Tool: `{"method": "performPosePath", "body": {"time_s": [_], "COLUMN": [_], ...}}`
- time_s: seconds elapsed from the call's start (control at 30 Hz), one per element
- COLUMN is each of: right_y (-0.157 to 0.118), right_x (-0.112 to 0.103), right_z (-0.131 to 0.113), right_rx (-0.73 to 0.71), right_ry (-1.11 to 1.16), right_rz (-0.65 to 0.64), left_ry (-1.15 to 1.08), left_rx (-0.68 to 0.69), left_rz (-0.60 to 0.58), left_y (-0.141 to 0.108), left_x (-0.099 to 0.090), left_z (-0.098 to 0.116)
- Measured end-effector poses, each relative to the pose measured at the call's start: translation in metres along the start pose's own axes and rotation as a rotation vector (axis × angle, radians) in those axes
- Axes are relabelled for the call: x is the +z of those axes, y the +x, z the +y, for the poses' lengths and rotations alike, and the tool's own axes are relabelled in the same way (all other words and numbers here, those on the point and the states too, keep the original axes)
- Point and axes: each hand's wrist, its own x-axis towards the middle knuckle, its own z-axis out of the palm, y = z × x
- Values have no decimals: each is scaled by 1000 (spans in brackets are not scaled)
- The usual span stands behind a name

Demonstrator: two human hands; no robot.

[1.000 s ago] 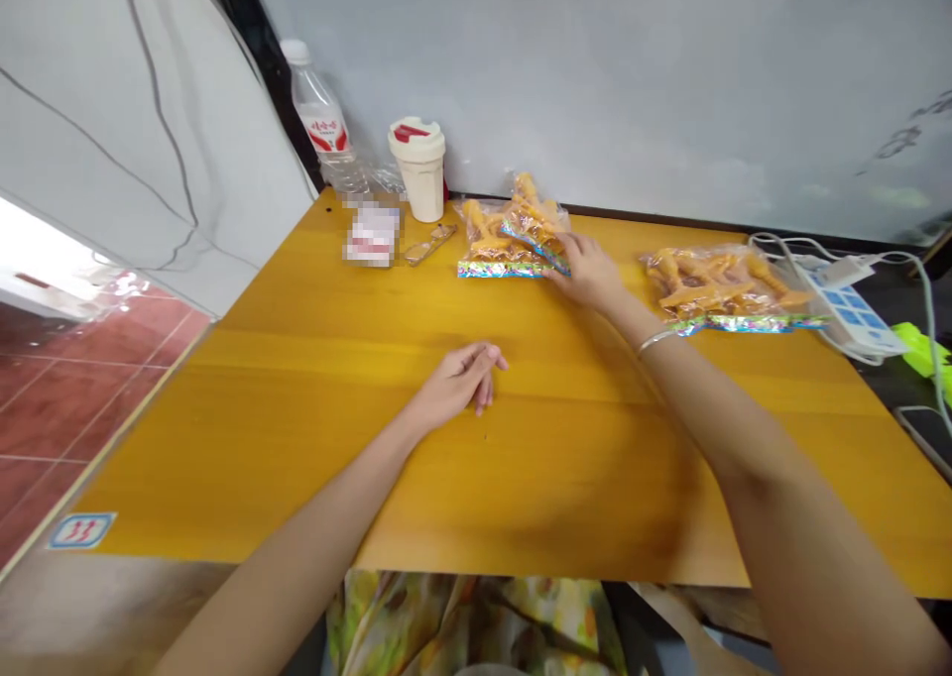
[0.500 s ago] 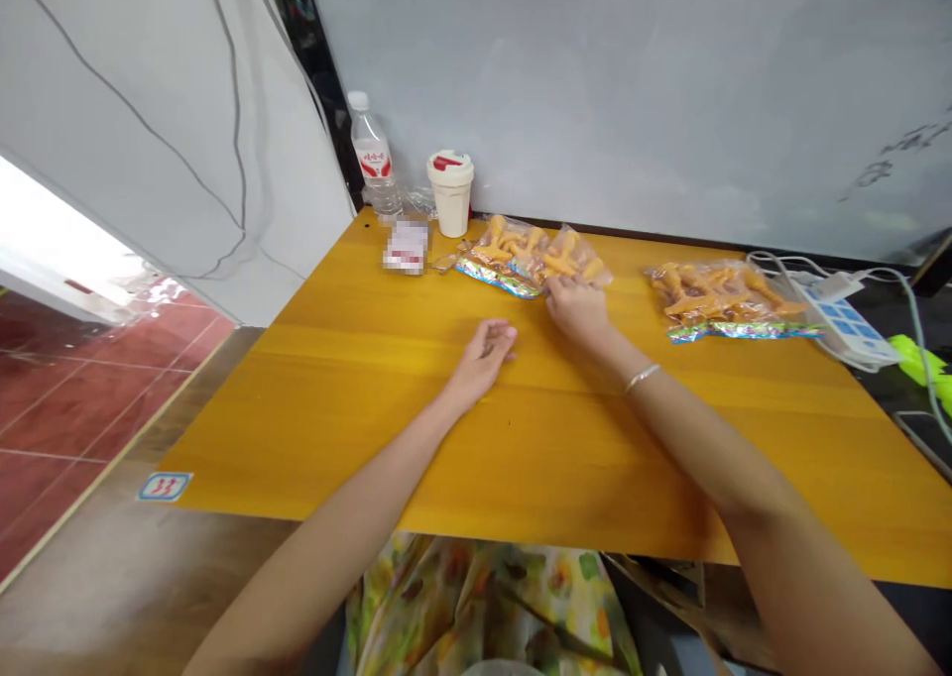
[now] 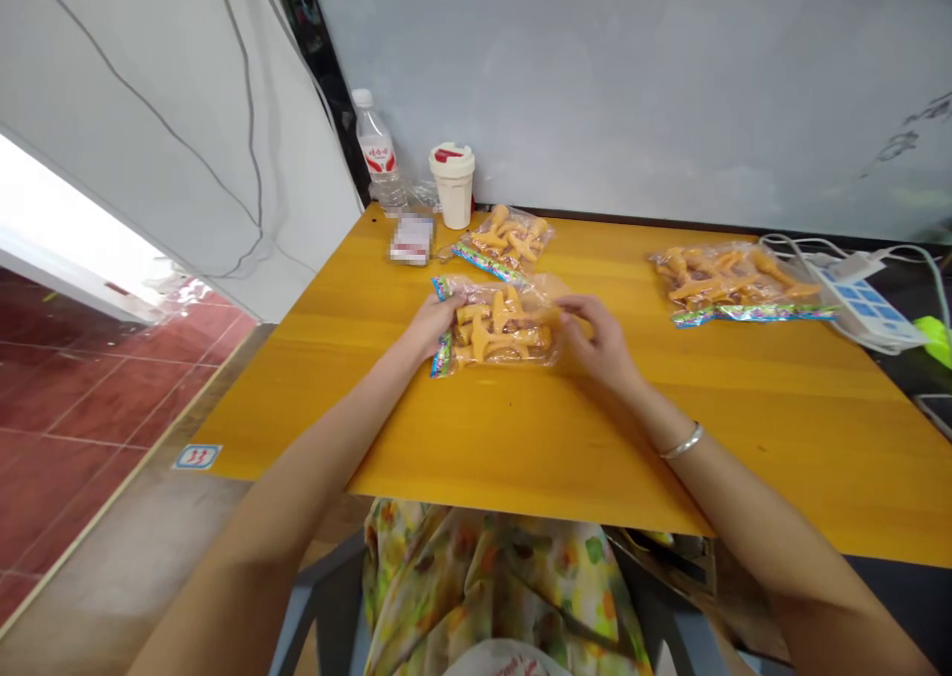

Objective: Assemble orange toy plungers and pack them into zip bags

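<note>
A clear plastic bag [image 3: 506, 331] of orange toy pieces with knobbed ends lies sideways in front of me. Its shiny blue-green header strip points left. My left hand [image 3: 432, 325] grips the strip end, the thumb on top. At the opposite end, my right hand [image 3: 601, 341] has its bent fingers pinching the bag's clear edge, slightly blurred. Just behind lies a second, similar bag [image 3: 513, 238], touched by neither hand. A third bag [image 3: 733, 278] of these orange pieces rests farther right on the table.
At the back left of the wooden table [image 3: 595, 458] stand a water bottle [image 3: 381, 156] and a white lidded cup [image 3: 452, 188]. A small blurred pack [image 3: 412, 238] lies before them. A white power strip [image 3: 867, 304] with cables sits at the right edge. A whiteboard [image 3: 632, 91] rises behind.
One bag has come off the back pair toward me and turned, its strip now at the left. My left hand has closed on that strip; my right hand has come nearer.
</note>
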Motion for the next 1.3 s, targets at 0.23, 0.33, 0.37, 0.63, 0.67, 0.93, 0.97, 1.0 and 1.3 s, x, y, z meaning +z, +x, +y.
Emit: {"method": "performPosePath", "body": {"time_s": [0.23, 0.33, 0.37, 0.63, 0.67, 0.93, 0.97, 1.0, 1.3], "right_y": [-9, -10, -10, -13, -13, -13, -13, -14, -17], "right_x": [-19, -18, -20, -27, -26, -23, -23, -23, -13], "right_z": [44, 29, 25, 14, 15, 26, 25, 23, 2], "right_rx": [676, 678, 657, 477, 434, 293, 250, 201, -97], "right_ry": [521, 587, 554, 457, 404, 97, 66, 34, -57], "right_rz": [-5, -126, -128, -9, 4, -399, -434, -448, -385], "left_ry": [-25, -30, -35, -19, -18, -40, -53, -69, -166], "left_rx": [2, -8, -9, 15, 19, 7, 6, 5, -15], "left_rz": [-86, -85, -90, -115, -117, -105, -96, -87, -83], "left_y": [4, 1, 0, 2, 2, -4, -4, -5, -8], "left_x": [-12, -13, -13, -17, -18, -17, -16, -16, -9], "left_z": [1, 2, 3, 2, 1, 3, 3, 3, -4]}}
